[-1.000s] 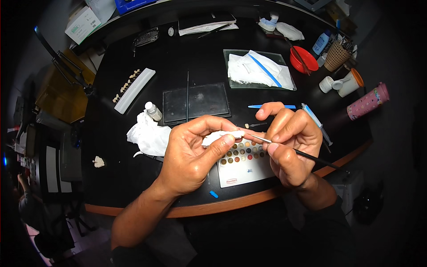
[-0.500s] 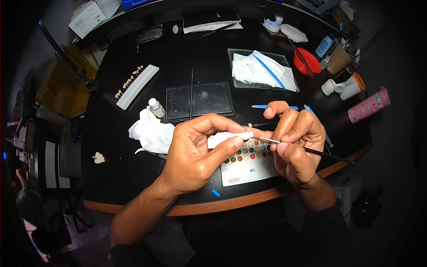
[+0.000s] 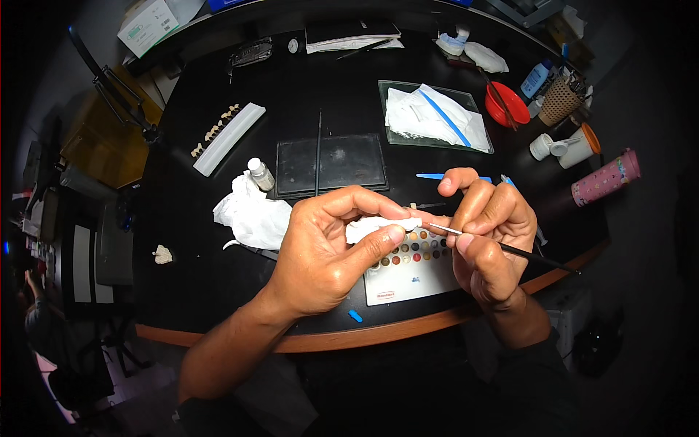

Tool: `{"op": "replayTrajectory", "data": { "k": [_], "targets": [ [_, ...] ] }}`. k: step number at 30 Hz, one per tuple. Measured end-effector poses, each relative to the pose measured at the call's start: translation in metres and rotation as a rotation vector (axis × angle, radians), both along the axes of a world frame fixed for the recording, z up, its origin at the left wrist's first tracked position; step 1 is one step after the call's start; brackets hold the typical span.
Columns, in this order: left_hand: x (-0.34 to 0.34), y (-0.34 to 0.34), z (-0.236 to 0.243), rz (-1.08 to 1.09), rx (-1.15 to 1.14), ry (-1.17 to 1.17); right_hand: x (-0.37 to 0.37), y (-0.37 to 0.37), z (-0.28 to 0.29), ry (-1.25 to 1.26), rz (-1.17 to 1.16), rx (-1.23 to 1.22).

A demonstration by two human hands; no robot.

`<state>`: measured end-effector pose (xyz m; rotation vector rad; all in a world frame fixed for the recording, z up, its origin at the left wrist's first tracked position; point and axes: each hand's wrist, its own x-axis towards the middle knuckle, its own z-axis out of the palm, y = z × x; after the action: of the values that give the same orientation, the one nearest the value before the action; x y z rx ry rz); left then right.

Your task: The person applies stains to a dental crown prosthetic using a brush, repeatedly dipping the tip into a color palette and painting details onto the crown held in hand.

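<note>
Between its thumb and fingers, my left hand pinches a crumpled white piece that looks like tissue; whether something is wrapped inside is hidden. My right hand grips a fine brush with a black handle and a silvery ferrule. Its tip points left at the end of the white piece; I cannot tell whether they touch. Below the hands lies a white palette card with rows of coloured round wells, partly covered by my fingers.
A small bottle stands beside crumpled white tissue. Behind are a black slab with a brush across it, a tooth shade guide, and a glass plate with white sheets. A red bowl and pink bottle stand right.
The whole view has shifted slightly, so everything sits a little farther right in the picture. Both hands keep their holds, with the brush tip still close to the white piece.
</note>
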<state>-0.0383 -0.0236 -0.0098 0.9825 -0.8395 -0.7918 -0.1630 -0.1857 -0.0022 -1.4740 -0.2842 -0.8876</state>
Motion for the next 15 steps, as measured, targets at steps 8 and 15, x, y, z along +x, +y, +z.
{"op": "replayTrajectory", "data": {
  "k": [8,15],
  "targets": [
    [0.0016,-0.0005,-0.0029,-0.025,-0.002,-0.040,-0.0004,0.0063,0.0034,0.032,-0.050,0.055],
    [0.0018,0.0003,-0.0035,-0.016,0.001,-0.048,-0.0028,0.0053,-0.0017,0.064,-0.074,0.063]
  ]
}}
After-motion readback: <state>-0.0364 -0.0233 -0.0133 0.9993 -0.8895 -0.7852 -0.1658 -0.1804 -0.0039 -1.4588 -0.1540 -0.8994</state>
